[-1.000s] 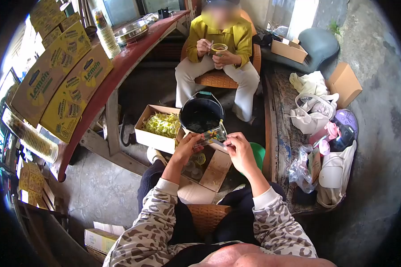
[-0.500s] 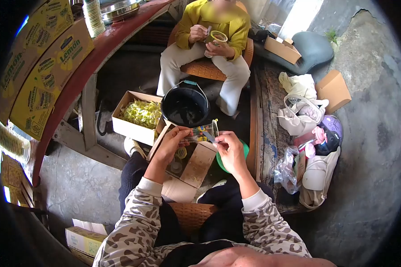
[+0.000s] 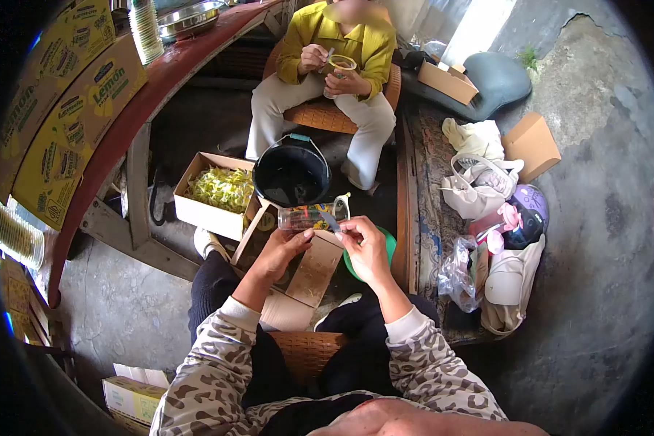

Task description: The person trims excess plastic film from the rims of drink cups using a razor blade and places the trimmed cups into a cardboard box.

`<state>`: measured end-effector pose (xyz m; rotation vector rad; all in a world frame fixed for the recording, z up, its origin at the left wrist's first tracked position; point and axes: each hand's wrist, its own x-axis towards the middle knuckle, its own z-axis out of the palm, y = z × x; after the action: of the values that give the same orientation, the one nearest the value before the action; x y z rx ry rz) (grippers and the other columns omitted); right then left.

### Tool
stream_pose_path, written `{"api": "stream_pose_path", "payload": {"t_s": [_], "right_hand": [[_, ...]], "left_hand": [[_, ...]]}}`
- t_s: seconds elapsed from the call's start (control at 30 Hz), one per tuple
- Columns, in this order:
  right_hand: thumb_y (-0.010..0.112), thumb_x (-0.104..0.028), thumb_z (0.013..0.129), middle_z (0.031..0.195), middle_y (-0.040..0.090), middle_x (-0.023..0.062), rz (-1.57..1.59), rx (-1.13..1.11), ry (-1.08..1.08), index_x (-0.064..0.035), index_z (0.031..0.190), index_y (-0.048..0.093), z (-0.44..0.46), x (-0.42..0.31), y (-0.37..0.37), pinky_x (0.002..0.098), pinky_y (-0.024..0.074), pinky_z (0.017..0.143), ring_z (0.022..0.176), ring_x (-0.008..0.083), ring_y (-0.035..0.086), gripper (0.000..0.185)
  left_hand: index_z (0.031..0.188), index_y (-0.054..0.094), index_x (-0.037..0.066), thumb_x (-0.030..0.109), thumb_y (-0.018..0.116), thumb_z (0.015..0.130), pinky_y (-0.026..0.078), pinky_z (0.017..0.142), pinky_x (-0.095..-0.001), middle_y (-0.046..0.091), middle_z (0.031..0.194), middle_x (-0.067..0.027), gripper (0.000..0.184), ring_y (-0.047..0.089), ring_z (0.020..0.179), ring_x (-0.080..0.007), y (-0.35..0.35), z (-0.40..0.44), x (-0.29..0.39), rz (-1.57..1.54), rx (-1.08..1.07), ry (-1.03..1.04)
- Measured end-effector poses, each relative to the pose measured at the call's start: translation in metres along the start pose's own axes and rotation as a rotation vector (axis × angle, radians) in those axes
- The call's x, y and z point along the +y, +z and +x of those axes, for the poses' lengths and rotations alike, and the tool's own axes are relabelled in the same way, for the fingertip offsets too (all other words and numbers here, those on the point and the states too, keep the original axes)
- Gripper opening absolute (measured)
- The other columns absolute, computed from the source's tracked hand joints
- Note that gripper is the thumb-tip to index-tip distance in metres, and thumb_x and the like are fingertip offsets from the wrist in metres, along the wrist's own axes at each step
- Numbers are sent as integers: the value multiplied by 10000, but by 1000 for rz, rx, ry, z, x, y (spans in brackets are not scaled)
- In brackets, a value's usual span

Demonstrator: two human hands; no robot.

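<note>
My left hand (image 3: 282, 253) is closed round a clear printed plastic cup (image 3: 298, 217), which lies on its side in the air in front of me. My right hand (image 3: 367, 248) pinches a small grey knife (image 3: 330, 220), its blade against the cup's side near the rim. Below my hands stands an open cardboard box (image 3: 316, 271); its contents are mostly hidden. Beyond the cup is a black bucket (image 3: 269, 178) with a handle. Left of the bucket, a white-sided box (image 3: 208, 216) holds a heap of yellow-green strips (image 3: 220, 189).
Opposite sits a person in a yellow jacket (image 3: 378, 51), holding a cup and a small tool. A green basin (image 3: 389, 254) is partly behind my right hand. Lemon cartons (image 3: 87, 120) and stacked cups (image 3: 146, 33) line the red-edged table at left. Bags (image 3: 507, 280) lie at right.
The cup has turned in my left hand, which now grips it from below, so more of its side shows. The knife stays at the rim end. The whole view has shifted slightly.
</note>
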<state>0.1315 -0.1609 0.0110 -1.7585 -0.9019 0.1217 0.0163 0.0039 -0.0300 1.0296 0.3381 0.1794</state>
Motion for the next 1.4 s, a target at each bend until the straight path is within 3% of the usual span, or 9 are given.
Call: {"api": "stream_pose_path", "payload": {"t_s": [0.13,0.2,0.3,0.43,0.5,0.63,0.97,1.07,1.4], "right_hand": [[686,47,828,926,651,84,56,-4,12,3,948,629,-3,4,5,277,510,642,707,143,630,139],[685,44,833,918,655,73,82,-49,60,4,948,630,-3,2,5,272,515,661,717,127,624,134],[689,29,845,962,652,70,142,-77,96,-2,952,629,-5,0,6,262,511,675,745,114,614,127],[692,10,857,1049,627,76,258,-56,52,-12,960,630,-5,6,10,246,500,680,799,110,611,123],[693,5,861,1117,588,85,269,-48,29,-19,969,627,-4,5,8,237,493,693,825,106,603,129],[691,17,859,1126,572,81,235,-43,71,-13,967,624,-1,15,5,237,494,711,817,94,590,130],[688,-21,881,953,606,23,474,47,367,-8,955,635,2,8,-1,220,465,716,790,60,572,93],[665,-34,904,903,638,15,471,22,363,-7,988,639,1,12,3,215,464,735,809,56,576,91],[698,-46,878,874,662,23,372,6,329,10,996,653,3,23,4,220,475,706,769,57,573,138]], "left_hand": [[1343,450,73,243,657,941,445,987,-387,560,1267,-83,483,535,1193,-206,4,0,-4,-79,8,32],[1308,508,92,273,706,907,467,929,-298,596,1196,-14,482,548,1093,-120,4,1,-6,-73,-5,103],[1297,517,94,267,700,913,474,916,-290,596,1201,-16,459,552,1091,-119,8,-1,-5,-98,27,108],[1285,527,94,269,695,917,476,916,-302,595,1209,-22,441,558,1090,-127,6,1,0,-100,44,70],[1319,458,70,210,641,951,508,924,-370,558,1272,-67,434,568,1146,-199,4,3,5,-105,96,77],[1290,486,84,240,615,962,514,897,-379,579,1233,-60,386,589,1093,-187,-6,8,3,-131,187,95],[1191,567,85,193,659,914,504,864,-345,624,1136,-39,311,587,1055,-152,-5,7,0,-129,250,55],[1111,572,27,158,690,868,473,863,-301,628,1048,-63,301,601,952,-152,-4,14,-11,19,222,234],[1171,566,-4,160,706,817,465,895,-308,629,1055,-78,414,593,978,-165,1,13,-11,203,156,161]]}}
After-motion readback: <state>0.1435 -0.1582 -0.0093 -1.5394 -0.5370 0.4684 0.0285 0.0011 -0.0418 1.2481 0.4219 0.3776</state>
